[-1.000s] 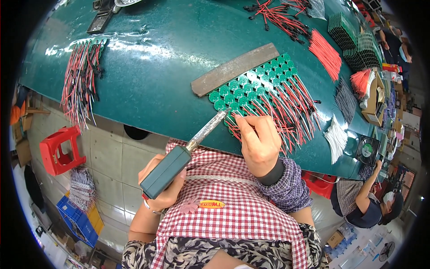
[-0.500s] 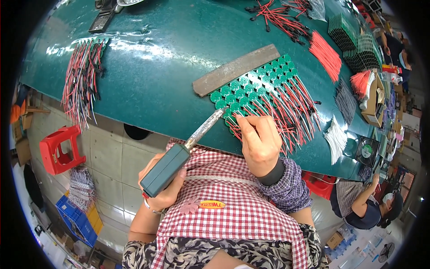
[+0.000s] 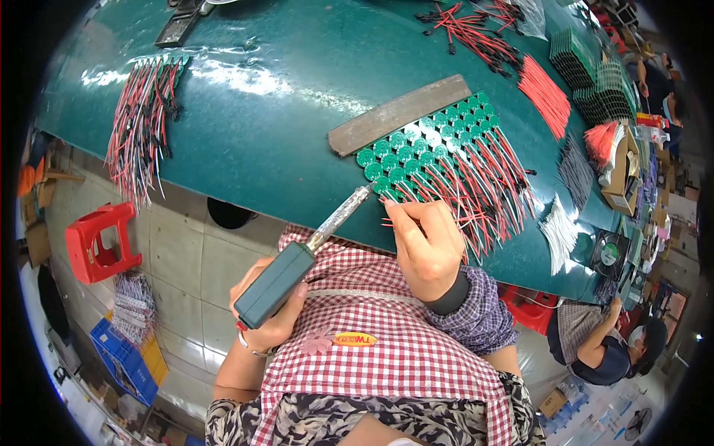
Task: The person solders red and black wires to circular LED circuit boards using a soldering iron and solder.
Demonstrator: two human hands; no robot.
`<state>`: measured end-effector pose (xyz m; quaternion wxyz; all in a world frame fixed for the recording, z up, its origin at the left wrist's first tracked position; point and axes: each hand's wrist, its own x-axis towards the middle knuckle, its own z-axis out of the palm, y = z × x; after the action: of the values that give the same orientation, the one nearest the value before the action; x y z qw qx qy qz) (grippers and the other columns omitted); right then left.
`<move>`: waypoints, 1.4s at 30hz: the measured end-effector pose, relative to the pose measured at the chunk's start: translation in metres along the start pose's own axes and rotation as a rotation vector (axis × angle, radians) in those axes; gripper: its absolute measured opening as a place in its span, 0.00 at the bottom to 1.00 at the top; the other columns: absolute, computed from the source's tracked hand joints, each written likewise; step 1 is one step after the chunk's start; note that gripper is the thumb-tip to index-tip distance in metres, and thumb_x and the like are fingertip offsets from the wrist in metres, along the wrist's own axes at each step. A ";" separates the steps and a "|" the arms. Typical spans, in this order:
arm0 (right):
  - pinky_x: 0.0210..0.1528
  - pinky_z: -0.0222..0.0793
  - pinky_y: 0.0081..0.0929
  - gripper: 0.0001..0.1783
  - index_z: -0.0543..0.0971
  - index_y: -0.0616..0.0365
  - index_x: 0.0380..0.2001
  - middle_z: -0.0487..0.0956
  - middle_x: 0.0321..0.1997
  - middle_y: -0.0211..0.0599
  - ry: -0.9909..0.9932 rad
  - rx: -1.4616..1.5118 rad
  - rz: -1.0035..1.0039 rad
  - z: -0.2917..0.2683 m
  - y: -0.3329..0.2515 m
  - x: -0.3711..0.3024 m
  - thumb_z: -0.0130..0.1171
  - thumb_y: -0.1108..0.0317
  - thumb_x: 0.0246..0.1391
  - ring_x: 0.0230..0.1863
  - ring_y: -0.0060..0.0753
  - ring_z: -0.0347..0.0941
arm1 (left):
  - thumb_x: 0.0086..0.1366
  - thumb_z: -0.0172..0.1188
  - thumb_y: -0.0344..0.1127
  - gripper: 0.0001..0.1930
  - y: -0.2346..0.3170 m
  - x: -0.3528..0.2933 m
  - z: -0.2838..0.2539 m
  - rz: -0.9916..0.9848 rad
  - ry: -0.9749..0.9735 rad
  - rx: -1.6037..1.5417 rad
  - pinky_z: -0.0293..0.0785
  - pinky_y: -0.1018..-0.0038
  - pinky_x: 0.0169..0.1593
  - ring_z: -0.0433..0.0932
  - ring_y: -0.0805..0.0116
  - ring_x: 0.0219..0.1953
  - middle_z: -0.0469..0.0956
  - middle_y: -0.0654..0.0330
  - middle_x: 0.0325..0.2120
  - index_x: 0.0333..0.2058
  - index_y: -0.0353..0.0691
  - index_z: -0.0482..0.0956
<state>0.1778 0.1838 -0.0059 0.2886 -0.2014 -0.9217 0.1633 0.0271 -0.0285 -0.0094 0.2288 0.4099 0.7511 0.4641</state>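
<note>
My left hand (image 3: 274, 331) is closed round the dark green body of a soldering iron (image 3: 275, 286). Its long, worn metal barrel points up and right, the tip at the near left corner of a panel of round green circuit boards (image 3: 405, 154). Whether the tip touches the panel I cannot tell. At that same edge my right hand (image 3: 428, 249) pinches a thin wire (image 3: 388, 199) between thumb and forefinger; the fingers partly hide it. Rows of red, white and black wires (image 3: 483, 193) hang from the panel's near side toward me.
A flat metal bar (image 3: 401, 115) lies along the panel's far edge. A wired bundle (image 3: 145, 115) rests at left. Red wires (image 3: 543, 97), grey wires (image 3: 574, 171), white wires (image 3: 558, 232) and stacked boards (image 3: 573, 59) lie right. A red stool (image 3: 103, 241) stands left; a co-worker (image 3: 602, 342) sits right.
The iron's tip has drawn back from the boards toward the panel's near left corner. My right hand has shifted slightly toward me and left along the edge, still pinching. The view has shifted slightly.
</note>
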 end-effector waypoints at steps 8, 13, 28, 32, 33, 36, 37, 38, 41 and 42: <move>0.30 0.71 0.30 0.19 0.83 0.65 0.39 0.78 0.32 0.39 -0.018 -0.017 0.054 0.003 -0.002 -0.001 0.67 0.86 0.39 0.31 0.37 0.74 | 0.46 0.68 0.20 0.12 0.004 0.006 0.005 -0.003 0.041 -0.063 0.79 0.69 0.35 0.83 0.55 0.31 0.82 0.51 0.31 0.34 0.29 0.83; 0.30 0.71 0.31 0.19 0.83 0.65 0.39 0.77 0.33 0.39 -0.031 -0.030 0.056 0.004 0.000 -0.001 0.66 0.86 0.39 0.31 0.38 0.74 | 0.46 0.68 0.20 0.12 0.003 0.010 0.007 -0.011 0.027 -0.062 0.78 0.70 0.33 0.82 0.56 0.30 0.81 0.52 0.30 0.33 0.29 0.83; 0.30 0.72 0.29 0.18 0.81 0.67 0.40 0.77 0.35 0.38 -0.045 -0.059 0.007 0.007 0.009 -0.004 0.62 0.79 0.41 0.33 0.37 0.73 | 0.48 0.68 0.21 0.11 -0.023 -0.016 0.012 -0.083 0.098 -0.123 0.75 0.69 0.31 0.79 0.57 0.27 0.79 0.51 0.28 0.34 0.30 0.82; 0.30 0.72 0.29 0.18 0.81 0.67 0.40 0.77 0.34 0.39 -0.034 -0.056 0.000 0.010 0.012 -0.006 0.62 0.79 0.41 0.33 0.37 0.73 | 0.50 0.67 0.22 0.12 -0.022 -0.012 0.015 -0.101 0.102 -0.162 0.76 0.69 0.35 0.79 0.58 0.29 0.81 0.51 0.30 0.36 0.29 0.82; 0.30 0.72 0.29 0.18 0.81 0.67 0.40 0.77 0.34 0.39 -0.024 -0.058 -0.002 0.010 0.013 -0.006 0.62 0.79 0.41 0.33 0.37 0.73 | 0.50 0.67 0.22 0.12 -0.020 -0.010 0.017 -0.095 0.096 -0.162 0.76 0.69 0.35 0.79 0.58 0.29 0.81 0.51 0.30 0.36 0.29 0.82; 0.32 0.72 0.29 0.18 0.80 0.69 0.41 0.77 0.34 0.40 -0.034 -0.065 -0.005 0.008 0.014 -0.008 0.61 0.78 0.41 0.34 0.38 0.73 | 0.54 0.68 0.22 0.11 -0.017 -0.007 0.022 -0.160 0.109 -0.230 0.76 0.70 0.38 0.81 0.61 0.32 0.82 0.53 0.32 0.38 0.29 0.82; 0.32 0.72 0.29 0.18 0.80 0.69 0.41 0.77 0.34 0.40 -0.024 -0.086 0.005 0.009 0.014 -0.010 0.61 0.78 0.41 0.34 0.38 0.73 | 0.56 0.67 0.22 0.12 -0.018 -0.010 0.023 -0.182 0.134 -0.259 0.76 0.71 0.39 0.81 0.63 0.33 0.82 0.54 0.35 0.40 0.29 0.82; 0.30 0.72 0.30 0.18 0.81 0.68 0.41 0.77 0.33 0.40 -0.020 -0.070 0.017 0.011 0.013 -0.012 0.62 0.81 0.41 0.32 0.38 0.74 | 0.59 0.67 0.22 0.12 -0.021 -0.015 0.025 -0.203 0.156 -0.291 0.76 0.71 0.40 0.81 0.65 0.34 0.83 0.54 0.38 0.42 0.29 0.82; 0.30 0.71 0.31 0.20 0.80 0.68 0.41 0.76 0.32 0.40 0.007 -0.015 0.006 0.013 0.015 -0.012 0.62 0.81 0.39 0.31 0.39 0.73 | 0.61 0.65 0.22 0.20 -0.057 -0.036 0.023 -0.360 0.179 -0.288 0.71 0.77 0.32 0.75 0.74 0.30 0.81 0.56 0.42 0.53 0.30 0.77; 0.31 0.71 0.31 0.20 0.80 0.69 0.41 0.76 0.32 0.40 0.000 -0.010 0.014 0.015 0.015 -0.013 0.61 0.79 0.39 0.31 0.39 0.73 | 0.61 0.64 0.21 0.20 -0.059 -0.031 0.027 -0.278 0.241 -0.309 0.67 0.78 0.29 0.72 0.75 0.28 0.80 0.56 0.43 0.53 0.31 0.76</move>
<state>0.1825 0.1883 -0.0304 0.2862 -0.2093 -0.9211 0.1609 0.0403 -0.0542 -0.0753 0.2592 0.2046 0.7423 0.5831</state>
